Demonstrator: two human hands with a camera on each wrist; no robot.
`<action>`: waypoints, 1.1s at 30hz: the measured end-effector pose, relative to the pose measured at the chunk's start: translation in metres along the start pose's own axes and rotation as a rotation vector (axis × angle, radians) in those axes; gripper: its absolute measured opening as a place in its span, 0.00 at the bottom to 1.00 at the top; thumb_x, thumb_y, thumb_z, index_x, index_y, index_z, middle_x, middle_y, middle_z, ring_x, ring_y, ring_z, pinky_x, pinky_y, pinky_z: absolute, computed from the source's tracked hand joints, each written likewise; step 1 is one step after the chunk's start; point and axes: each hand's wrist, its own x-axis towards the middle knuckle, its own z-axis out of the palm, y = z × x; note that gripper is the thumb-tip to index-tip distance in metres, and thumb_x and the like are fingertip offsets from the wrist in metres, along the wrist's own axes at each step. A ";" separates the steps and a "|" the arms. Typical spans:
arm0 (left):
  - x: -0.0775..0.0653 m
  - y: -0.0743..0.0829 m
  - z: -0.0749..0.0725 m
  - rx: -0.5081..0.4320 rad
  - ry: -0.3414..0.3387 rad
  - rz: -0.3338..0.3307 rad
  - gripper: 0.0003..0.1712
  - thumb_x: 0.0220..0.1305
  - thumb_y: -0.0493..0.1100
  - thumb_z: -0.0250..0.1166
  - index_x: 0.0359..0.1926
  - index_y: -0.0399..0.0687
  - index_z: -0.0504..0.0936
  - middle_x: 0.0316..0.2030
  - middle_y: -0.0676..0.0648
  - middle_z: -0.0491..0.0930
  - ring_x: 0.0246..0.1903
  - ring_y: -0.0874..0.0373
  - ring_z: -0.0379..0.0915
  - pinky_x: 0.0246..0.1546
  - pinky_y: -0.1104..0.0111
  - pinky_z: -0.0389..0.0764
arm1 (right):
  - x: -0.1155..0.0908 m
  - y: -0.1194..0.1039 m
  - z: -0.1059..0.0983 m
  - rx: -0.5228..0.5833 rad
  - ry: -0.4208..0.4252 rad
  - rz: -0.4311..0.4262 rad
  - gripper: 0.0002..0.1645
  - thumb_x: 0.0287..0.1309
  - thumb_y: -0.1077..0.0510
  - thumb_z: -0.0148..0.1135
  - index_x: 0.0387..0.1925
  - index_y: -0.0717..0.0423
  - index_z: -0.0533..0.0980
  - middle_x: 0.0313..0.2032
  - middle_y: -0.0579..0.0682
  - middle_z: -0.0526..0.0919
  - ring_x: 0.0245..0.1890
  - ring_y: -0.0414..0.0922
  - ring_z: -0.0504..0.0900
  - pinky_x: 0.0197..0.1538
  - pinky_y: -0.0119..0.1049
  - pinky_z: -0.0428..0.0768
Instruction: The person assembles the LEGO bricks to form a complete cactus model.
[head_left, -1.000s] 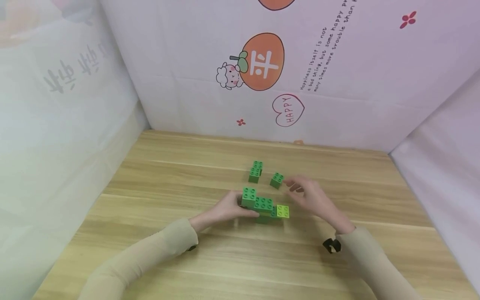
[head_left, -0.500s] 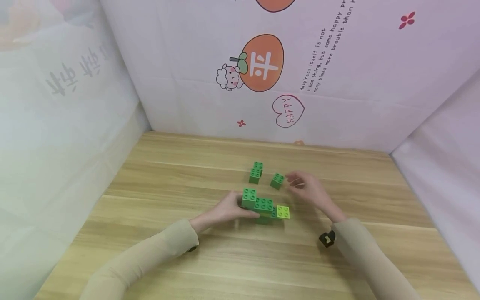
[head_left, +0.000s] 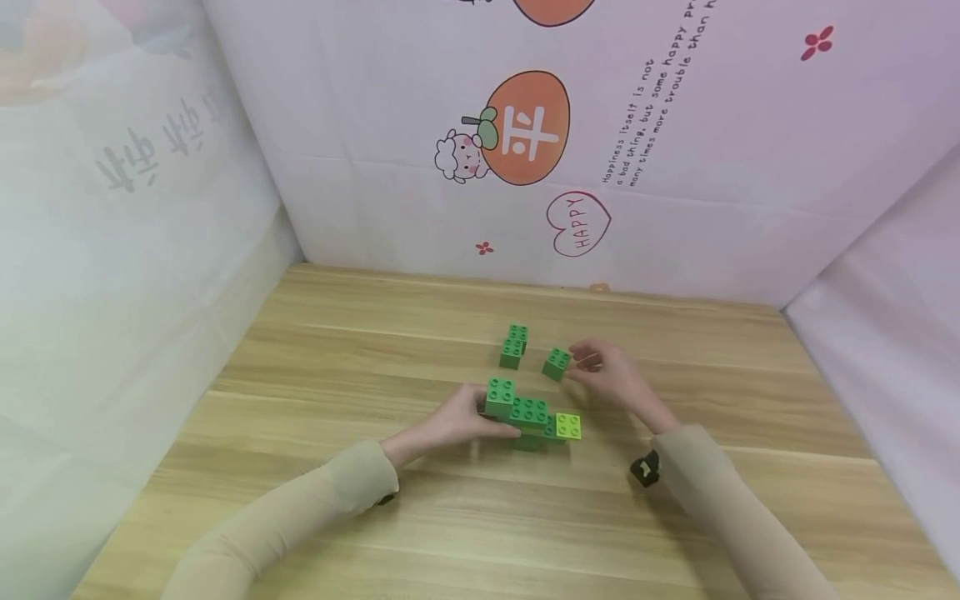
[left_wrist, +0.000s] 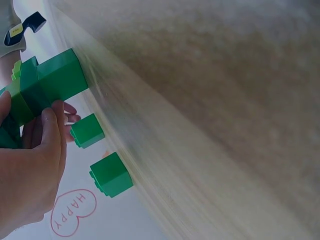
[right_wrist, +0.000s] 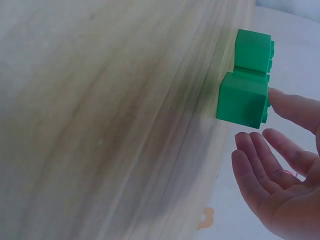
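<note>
My left hand [head_left: 454,420] grips a built piece of toy building bricks [head_left: 529,410] at its left end, thumb along the near side. The piece is stepped, mostly green, with a lime-green brick [head_left: 568,426] at its right end. In the left wrist view the piece's dark green underside [left_wrist: 62,75] shows above the fingertips. My right hand [head_left: 613,375] is beside a small green brick [head_left: 556,364], with its fingers loosely bent and nothing held. In the right wrist view the thumb tip is right at the studs of a green brick [right_wrist: 243,100], and the other fingers are apart from it.
Another pair of green bricks [head_left: 513,347] sits on the wooden table [head_left: 360,333], behind the built piece and left of the single brick. White printed cloth [head_left: 675,225] walls off the back, and plain pale cloth closes both sides.
My right hand has shifted a little left, its fingertips coming closer to the small green brick. My left hand and the built piece have stayed in place.
</note>
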 end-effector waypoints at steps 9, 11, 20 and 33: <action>0.000 -0.001 0.000 0.000 0.002 -0.006 0.22 0.54 0.44 0.76 0.51 0.50 0.84 0.49 0.48 0.87 0.49 0.61 0.83 0.60 0.67 0.79 | 0.005 0.002 0.005 -0.006 -0.026 0.037 0.29 0.57 0.54 0.69 0.56 0.65 0.74 0.51 0.65 0.83 0.51 0.60 0.83 0.57 0.54 0.82; 0.000 -0.001 0.000 -0.001 -0.001 -0.006 0.22 0.54 0.44 0.75 0.51 0.50 0.84 0.49 0.48 0.87 0.49 0.61 0.83 0.60 0.67 0.79 | 0.005 0.002 0.007 -0.005 -0.027 0.032 0.29 0.57 0.54 0.69 0.56 0.65 0.75 0.50 0.65 0.83 0.50 0.60 0.83 0.56 0.54 0.83; 0.001 -0.001 0.000 0.007 -0.008 0.000 0.22 0.54 0.44 0.75 0.52 0.51 0.84 0.50 0.50 0.87 0.49 0.62 0.83 0.60 0.68 0.79 | 0.006 0.004 0.009 -0.008 -0.015 0.048 0.26 0.59 0.52 0.68 0.54 0.64 0.75 0.50 0.64 0.83 0.50 0.58 0.83 0.55 0.52 0.83; -0.001 0.001 0.000 0.003 0.000 -0.001 0.22 0.54 0.43 0.75 0.51 0.49 0.84 0.49 0.48 0.87 0.49 0.61 0.83 0.59 0.68 0.79 | 0.000 0.001 0.010 -0.041 0.022 0.007 0.22 0.58 0.55 0.68 0.50 0.64 0.77 0.45 0.61 0.85 0.46 0.55 0.83 0.53 0.51 0.84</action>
